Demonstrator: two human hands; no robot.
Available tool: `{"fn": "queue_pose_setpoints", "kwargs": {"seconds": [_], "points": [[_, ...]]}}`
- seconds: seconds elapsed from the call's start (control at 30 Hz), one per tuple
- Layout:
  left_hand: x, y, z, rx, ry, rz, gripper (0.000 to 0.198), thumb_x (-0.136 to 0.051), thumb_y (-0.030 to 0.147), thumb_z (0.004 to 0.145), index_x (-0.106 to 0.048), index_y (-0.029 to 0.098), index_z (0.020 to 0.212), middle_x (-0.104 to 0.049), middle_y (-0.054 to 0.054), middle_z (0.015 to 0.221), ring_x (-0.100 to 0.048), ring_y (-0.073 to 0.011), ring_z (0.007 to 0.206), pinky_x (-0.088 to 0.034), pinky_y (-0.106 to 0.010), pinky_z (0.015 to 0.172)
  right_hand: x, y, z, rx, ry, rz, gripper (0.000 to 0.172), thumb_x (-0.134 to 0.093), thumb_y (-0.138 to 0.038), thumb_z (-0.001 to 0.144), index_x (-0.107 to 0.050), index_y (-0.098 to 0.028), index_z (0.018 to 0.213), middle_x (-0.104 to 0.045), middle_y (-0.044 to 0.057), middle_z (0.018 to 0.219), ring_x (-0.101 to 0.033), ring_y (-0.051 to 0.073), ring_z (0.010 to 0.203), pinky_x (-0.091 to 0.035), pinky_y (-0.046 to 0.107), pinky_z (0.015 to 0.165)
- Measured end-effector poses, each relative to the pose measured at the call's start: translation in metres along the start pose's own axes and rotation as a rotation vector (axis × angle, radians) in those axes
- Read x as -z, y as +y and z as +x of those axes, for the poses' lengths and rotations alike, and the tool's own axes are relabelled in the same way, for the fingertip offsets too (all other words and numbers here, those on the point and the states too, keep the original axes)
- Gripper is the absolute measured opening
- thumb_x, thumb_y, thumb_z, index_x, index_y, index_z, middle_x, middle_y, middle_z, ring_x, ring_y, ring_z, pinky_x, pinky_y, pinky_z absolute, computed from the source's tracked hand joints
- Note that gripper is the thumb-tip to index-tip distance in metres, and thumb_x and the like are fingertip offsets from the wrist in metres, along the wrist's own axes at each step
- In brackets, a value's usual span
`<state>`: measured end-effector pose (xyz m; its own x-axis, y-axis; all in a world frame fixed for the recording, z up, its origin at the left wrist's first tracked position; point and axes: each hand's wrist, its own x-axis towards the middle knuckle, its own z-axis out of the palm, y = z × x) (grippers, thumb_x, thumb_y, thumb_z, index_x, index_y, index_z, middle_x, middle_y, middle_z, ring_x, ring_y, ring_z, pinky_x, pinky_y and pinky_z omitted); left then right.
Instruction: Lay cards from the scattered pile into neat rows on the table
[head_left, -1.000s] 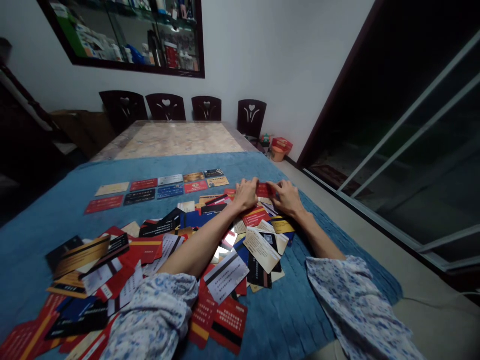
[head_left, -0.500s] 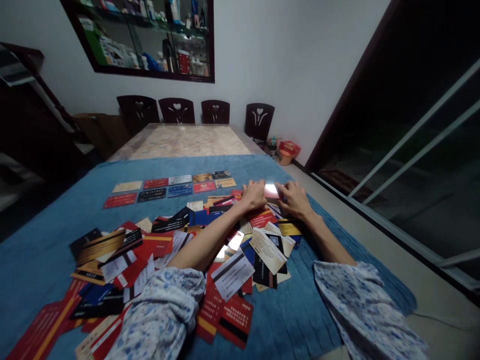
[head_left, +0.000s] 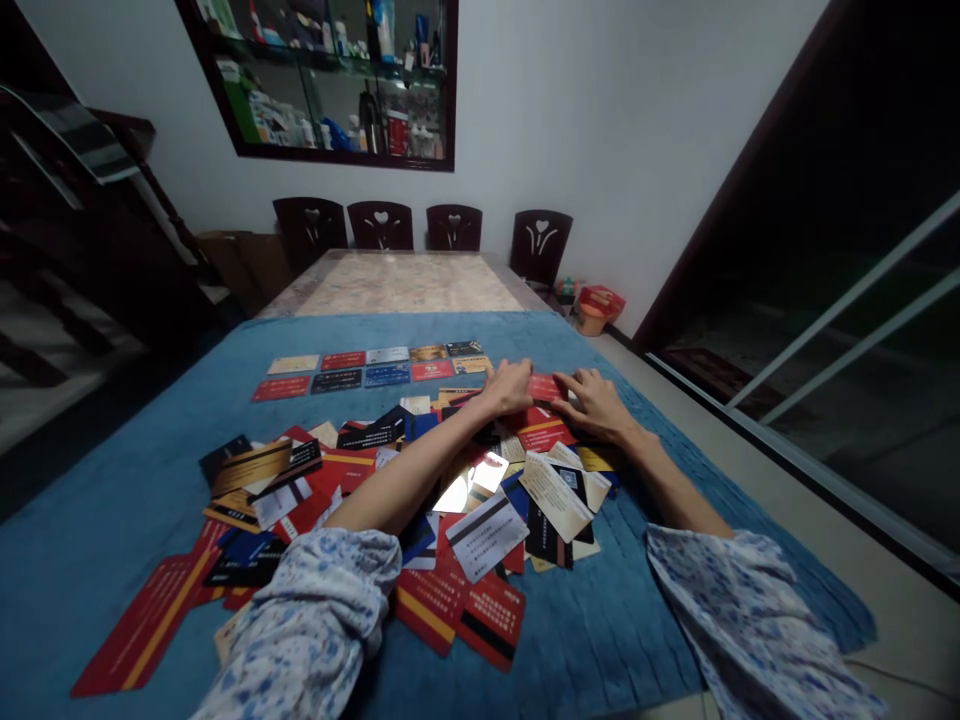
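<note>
My left hand (head_left: 511, 388) and my right hand (head_left: 597, 403) are close together at the far right of a loose heap of plastic cards. A red card (head_left: 546, 388) lies between them, with the closed fingers of each hand at one of its ends. Below it, another red card (head_left: 541, 430) rests on the heap. Nearer to me are a cream card (head_left: 556, 495), a white card with a dark stripe (head_left: 486, 535) and a dark-striped red card (head_left: 491, 618). My left forearm covers part of the heap.
Two rows of cards, including a blue card (head_left: 387, 375), lie beyond the heap on the blue cloth (head_left: 337, 335). The bare tabletop (head_left: 420, 280) continues behind, with dark chairs (head_left: 380, 225) around its far end. A red bag (head_left: 602, 300) stands on the floor.
Bright glare on the card between my hands is gone, and its red face now shows. The whole scene has shifted rightward in view. Both hands stay around that card.
</note>
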<state>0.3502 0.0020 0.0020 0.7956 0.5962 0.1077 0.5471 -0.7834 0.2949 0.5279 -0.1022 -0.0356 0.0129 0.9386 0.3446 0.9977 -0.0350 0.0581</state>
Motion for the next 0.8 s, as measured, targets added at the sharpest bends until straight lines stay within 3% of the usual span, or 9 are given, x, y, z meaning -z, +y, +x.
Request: {"fn": "queue_pose_setpoints", "kwargs": {"seconds": [0.3, 0.53, 0.8], "points": [[0.012, -0.010, -0.020, -0.004, -0.008, 0.022, 0.045, -0.064, 0.023, 0.078, -0.053, 0.016, 0.121, -0.067, -0.016, 0.119, -0.054, -0.0370, 0.120, -0.045, -0.050, 0.097, 0.012, -0.010, 0.003, 0.103, -0.041, 0.075, 0.048, -0.051, -0.052, 0.094, -0.062, -0.020, 0.129, -0.066, 0.015, 0.109, -0.055, 0.028, 0.098, -0.039, 0.036, 0.077], [0.021, -0.025, -0.037, -0.017, 0.007, -0.003, 0.033, -0.066, 0.029, 0.079, -0.061, 0.018, 0.110, -0.068, -0.013, 0.112, -0.058, -0.0340, 0.114, -0.049, -0.046, 0.095, 0.017, -0.024, 0.013, 0.171, -0.033, 0.101, 0.052, -0.048, -0.060, 0.095, -0.064, -0.021, 0.124, -0.067, 0.013, 0.105, -0.055, 0.027, 0.097, -0.038, 0.035, 0.076], [0.030, -0.051, -0.056, 0.005, 0.011, -0.005, 0.031, -0.066, 0.023, 0.076, -0.061, 0.019, 0.107, -0.067, -0.011, 0.112, -0.054, -0.0329, 0.116, -0.048, -0.047, 0.096, 0.018, -0.047, 0.030, 0.242, -0.078, 0.066, 0.052, -0.051, -0.058, 0.093, -0.063, -0.022, 0.128, -0.066, 0.014, 0.109, -0.052, 0.028, 0.097, -0.035, 0.034, 0.073]]}}
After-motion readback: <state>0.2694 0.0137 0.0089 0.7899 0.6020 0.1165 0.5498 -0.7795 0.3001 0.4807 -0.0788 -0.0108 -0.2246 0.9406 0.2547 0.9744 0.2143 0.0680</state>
